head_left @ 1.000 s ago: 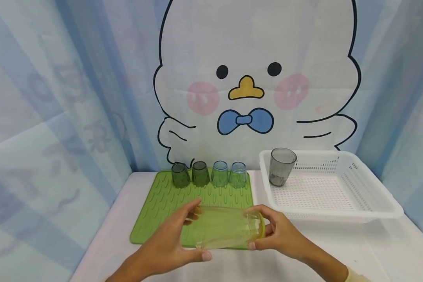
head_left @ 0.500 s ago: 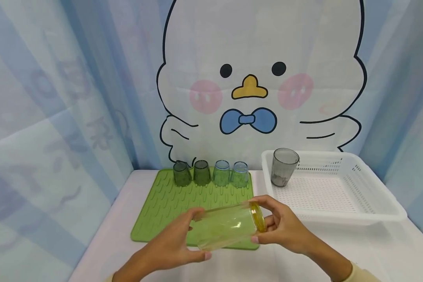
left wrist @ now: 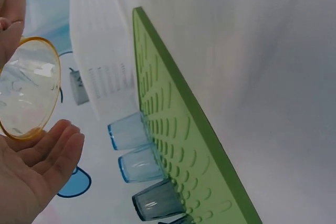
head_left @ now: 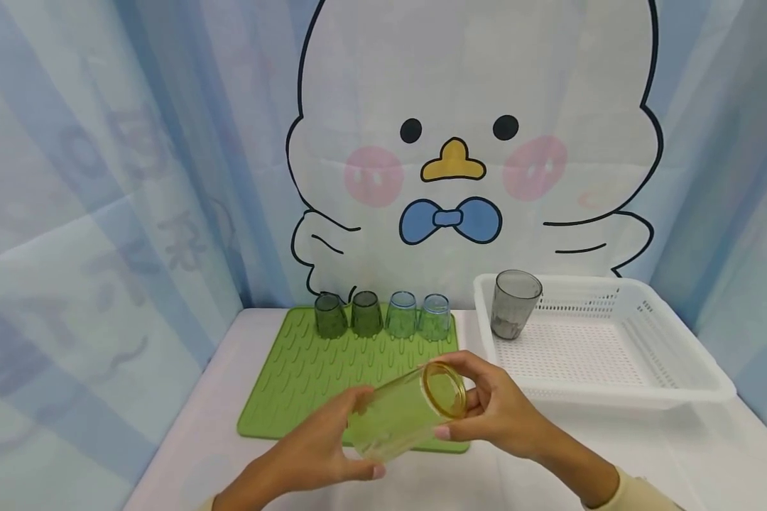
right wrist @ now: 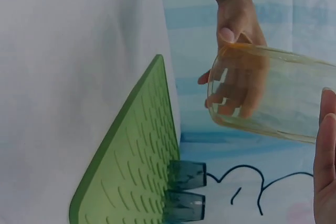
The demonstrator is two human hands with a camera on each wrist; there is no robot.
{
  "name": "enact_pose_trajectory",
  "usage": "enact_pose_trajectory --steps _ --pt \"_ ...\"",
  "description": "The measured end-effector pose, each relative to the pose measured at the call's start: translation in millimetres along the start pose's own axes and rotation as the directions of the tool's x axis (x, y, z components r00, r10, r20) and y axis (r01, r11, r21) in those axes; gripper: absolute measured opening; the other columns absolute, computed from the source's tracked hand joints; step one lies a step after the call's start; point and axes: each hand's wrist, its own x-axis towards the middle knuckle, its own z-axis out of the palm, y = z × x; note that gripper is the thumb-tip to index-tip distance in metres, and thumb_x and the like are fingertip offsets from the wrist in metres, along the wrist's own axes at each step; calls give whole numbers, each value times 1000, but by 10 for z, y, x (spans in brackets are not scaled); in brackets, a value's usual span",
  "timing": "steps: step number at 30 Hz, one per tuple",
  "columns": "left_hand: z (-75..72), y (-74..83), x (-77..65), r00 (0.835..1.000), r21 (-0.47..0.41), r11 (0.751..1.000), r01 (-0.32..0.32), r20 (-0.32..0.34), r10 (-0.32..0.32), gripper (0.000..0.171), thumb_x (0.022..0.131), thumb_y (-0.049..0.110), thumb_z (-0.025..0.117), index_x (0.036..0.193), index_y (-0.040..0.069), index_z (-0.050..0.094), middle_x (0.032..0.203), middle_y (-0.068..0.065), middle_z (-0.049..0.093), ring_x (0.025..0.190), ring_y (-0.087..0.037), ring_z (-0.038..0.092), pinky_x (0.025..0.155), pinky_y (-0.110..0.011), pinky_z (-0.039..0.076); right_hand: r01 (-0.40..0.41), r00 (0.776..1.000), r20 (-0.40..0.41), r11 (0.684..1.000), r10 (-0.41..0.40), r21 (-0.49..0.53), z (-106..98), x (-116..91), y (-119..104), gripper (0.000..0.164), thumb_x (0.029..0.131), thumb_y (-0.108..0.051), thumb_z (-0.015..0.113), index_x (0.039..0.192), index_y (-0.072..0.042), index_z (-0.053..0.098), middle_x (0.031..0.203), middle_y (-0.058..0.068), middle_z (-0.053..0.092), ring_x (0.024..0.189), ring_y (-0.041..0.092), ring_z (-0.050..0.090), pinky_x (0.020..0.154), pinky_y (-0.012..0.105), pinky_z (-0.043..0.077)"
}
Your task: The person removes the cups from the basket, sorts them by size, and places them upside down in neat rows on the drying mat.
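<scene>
Between my two hands a clear yellow drinking glass [head_left: 390, 419] lies tilted in the air over the front of the green mat. The right hand [head_left: 501, 415] grips its end with the thick amber ring, thumb below and fingers above. At the other end, the left hand [head_left: 316, 443] holds the glass loosely, its thumb at the lower edge and its fingers round the far side. In the right wrist view, those left fingers [right wrist: 247, 85] show through the glass wall. The left wrist view shows the glass's round amber-edged mouth [left wrist: 50, 114] close by the left fingers.
Two dark glasses [head_left: 366, 314] and two bluish glasses [head_left: 401, 314] stand in a row along the back of the green drying mat [head_left: 281, 397]. To the right is a white perforated basket [head_left: 677, 387] with a tall grey glass [head_left: 514, 305] in its left corner. A printed curtain hangs behind.
The yellow glass has gone from nearly level to tilted, its right end turning up and toward the camera. The right hand has moved slightly left with it; the left stays almost in place.
</scene>
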Motion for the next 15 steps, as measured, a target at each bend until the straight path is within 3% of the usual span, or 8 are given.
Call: enact_pose_trajectory --steps 9,15 --pt "-25 -134 -32 998 -62 997 46 54 -43 104 80 62 76 157 12 26 142 -2 52 127 -26 54 97 -50 51 18 1000 18 1000 -18 8 72 65 34 68 81 10 75 141 4 43 116 22 60 81 25 75 65 40 61" --pt "-80 -383 -52 993 -144 982 119 40 -114 92 88 49 75 156 9 28 141 -10 53 124 -30 56 98 -53 50 12 1000 -5 1000 -12 -24 68 83 61 67 81 9 75 140 4 45 112 21 63 75 21 74 61 36 61"
